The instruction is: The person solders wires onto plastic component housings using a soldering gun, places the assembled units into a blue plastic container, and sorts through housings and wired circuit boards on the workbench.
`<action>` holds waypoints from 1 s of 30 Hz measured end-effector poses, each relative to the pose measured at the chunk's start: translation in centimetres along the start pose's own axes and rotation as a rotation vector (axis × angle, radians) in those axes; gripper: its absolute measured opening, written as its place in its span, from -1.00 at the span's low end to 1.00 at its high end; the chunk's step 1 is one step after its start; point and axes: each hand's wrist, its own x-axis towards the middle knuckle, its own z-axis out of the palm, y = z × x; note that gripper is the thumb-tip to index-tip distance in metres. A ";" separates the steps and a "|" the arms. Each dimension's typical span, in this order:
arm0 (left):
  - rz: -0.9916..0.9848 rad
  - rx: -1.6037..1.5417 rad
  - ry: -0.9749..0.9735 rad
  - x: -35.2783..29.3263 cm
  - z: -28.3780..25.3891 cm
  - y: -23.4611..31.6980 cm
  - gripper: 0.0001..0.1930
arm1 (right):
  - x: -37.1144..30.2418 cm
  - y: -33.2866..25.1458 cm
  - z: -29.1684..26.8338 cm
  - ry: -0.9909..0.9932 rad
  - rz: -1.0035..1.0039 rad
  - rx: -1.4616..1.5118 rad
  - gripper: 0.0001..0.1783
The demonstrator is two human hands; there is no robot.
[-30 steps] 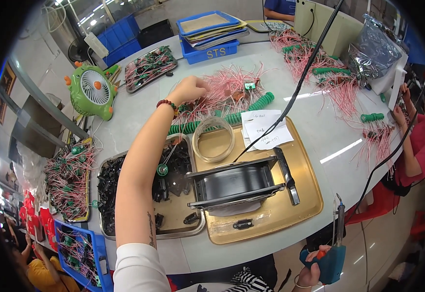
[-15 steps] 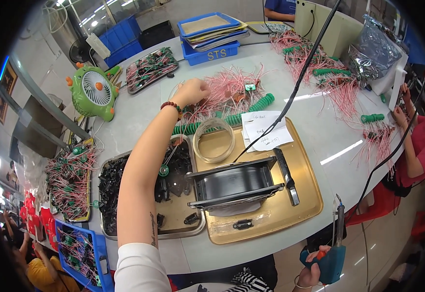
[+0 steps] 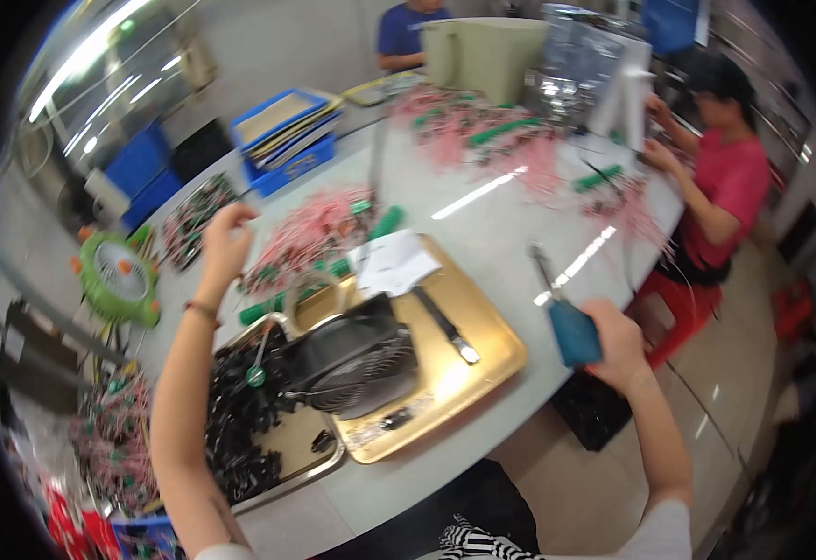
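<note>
Near the right edge of the pale-grey worktop (image 3: 492,252), holds in right hand (image 3: 621,343) a gun-shaped teal plastic tool (image 3: 573,333), with fingers clamped on the handle. Over the left part, holds left hand (image 3: 228,245) with bent fingers; because of blur, cannot tell whether together or apart. Just right of these, beyond a golden metal tray (image 3: 471,385), see a heap of thin pink-and-white wires (image 3: 319,222), with long axis from near left to far right, closer to left hand. Hard to make out single wire ends.

To your left stands a green fan (image 3: 115,280) (white-faced); at the far side, you see stacked blue trays (image 3: 288,172); right, a red stool (image 3: 691,322).
</note>
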 end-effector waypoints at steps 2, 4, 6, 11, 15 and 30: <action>0.037 -0.113 0.122 -1.1 -3.6 -0.1 -0.87 | 2.0 1.3 1.4 -0.102 -0.071 -0.019 -0.26; -0.026 -0.216 0.243 -1.9 -5.3 2.8 -0.90 | 2.8 1.9 1.2 -0.160 -0.116 -0.014 -0.27; -0.015 -0.369 0.384 -3.0 -6.7 5.2 -0.83 | 2.9 2.8 1.5 -0.176 -0.142 -0.049 -0.32; -0.093 -0.776 0.628 -8.4 -13.2 11.0 -0.78 | 2.9 3.8 4.0 -0.194 -0.165 -0.031 -0.35; 0.496 0.654 0.622 -16.5 -17.8 15.9 -0.68 | 3.1 3.1 4.7 -0.254 -0.179 -0.057 -0.38; 0.561 -0.658 -0.634 -25.7 -11.9 32.7 -0.83 | 0.3 2.7 5.8 -0.010 -0.099 -0.101 -0.35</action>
